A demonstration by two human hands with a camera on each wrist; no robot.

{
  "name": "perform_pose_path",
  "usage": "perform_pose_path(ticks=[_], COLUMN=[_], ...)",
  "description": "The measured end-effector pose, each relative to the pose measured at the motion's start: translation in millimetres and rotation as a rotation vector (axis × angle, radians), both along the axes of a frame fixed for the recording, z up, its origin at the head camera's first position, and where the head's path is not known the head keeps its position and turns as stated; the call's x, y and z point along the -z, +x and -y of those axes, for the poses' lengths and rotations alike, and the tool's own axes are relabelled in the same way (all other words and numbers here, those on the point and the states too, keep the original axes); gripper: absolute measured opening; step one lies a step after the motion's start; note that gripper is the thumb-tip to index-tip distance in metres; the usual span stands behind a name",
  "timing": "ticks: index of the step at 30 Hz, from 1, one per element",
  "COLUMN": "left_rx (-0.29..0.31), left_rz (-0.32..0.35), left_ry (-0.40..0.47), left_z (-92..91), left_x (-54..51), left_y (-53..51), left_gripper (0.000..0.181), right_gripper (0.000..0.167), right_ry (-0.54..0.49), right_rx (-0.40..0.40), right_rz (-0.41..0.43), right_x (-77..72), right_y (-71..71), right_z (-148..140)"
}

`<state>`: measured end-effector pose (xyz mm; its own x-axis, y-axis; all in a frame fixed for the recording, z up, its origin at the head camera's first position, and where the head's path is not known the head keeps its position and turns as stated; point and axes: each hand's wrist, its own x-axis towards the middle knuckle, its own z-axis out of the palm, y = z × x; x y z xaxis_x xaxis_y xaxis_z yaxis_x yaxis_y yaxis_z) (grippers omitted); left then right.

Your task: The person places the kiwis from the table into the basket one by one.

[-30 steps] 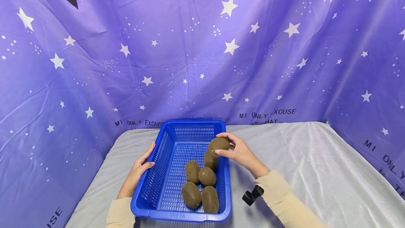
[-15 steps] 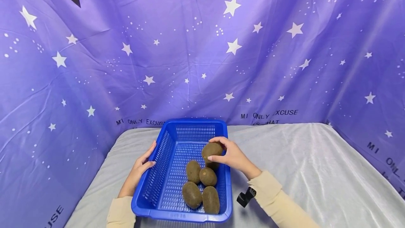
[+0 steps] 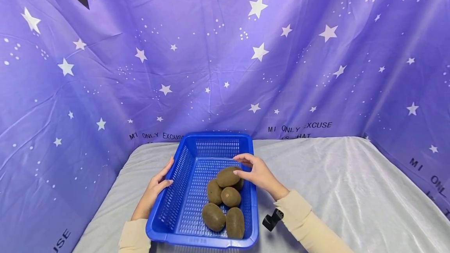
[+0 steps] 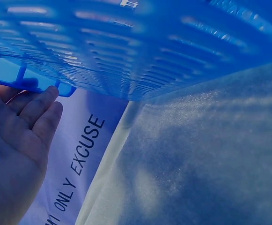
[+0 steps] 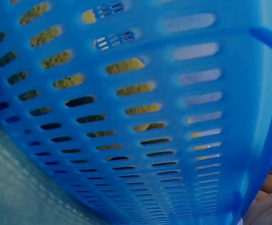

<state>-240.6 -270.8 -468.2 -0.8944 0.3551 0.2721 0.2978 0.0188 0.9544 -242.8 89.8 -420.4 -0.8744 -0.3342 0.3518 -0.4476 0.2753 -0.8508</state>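
Note:
In the head view a blue plastic basket (image 3: pixel 202 240) with slotted sides stands on the cloth-covered table. Several brown, oval kiwifruit, among them one at the front (image 3: pixel 213 217), lie in its right and front part. My right hand (image 3: pixel 258 173) reaches over the right rim, thumb tip at the uppermost kiwifruit (image 3: pixel 227 176), fingers spread apart from it. That fruit lies across others and partly hides one beneath. My left hand (image 3: pixel 154 186) rests against the left rim, thumb on top; the left wrist view shows its nearly straight fingers (image 4: pixel 44 105) touching the rim from outside.
A light grey cloth (image 3: pixel 337 190) covers the table on both sides of the basket. Behind stands a purple curtain (image 3: pixel 211 50) with white stars and printed words. A black device (image 3: pixel 273 219) hangs at the right cuff.
My right hand has moved left and toward me with a kiwifruit, set it down on the others and loosened its fingers. The left hand has stayed at the rim.

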Motion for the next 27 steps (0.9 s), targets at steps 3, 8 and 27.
perform_pose_path(ticks=[3,8,27], left_rx=[-0.003,0.006,-0.1], left_rz=[0.006,0.017,-0.177], left_ry=[-0.004,-0.009,-0.417], left_z=[-0.7,0.1,19.7], left_x=[0.4,0.8,-7.5], left_y=[0.1,0.2,-2.1], left_gripper=[0.063,0.064,0.06], right_gripper=[0.034,0.03,0.027], right_ry=[-0.013,-0.053,0.022], right_rx=[0.017,0.035,0.099], right_rz=[-0.007,-0.019,-0.136], right_x=[2.0,3.9,33.6], right_y=[2.1,7.1,44.4], right_z=[-3,-15,-110])
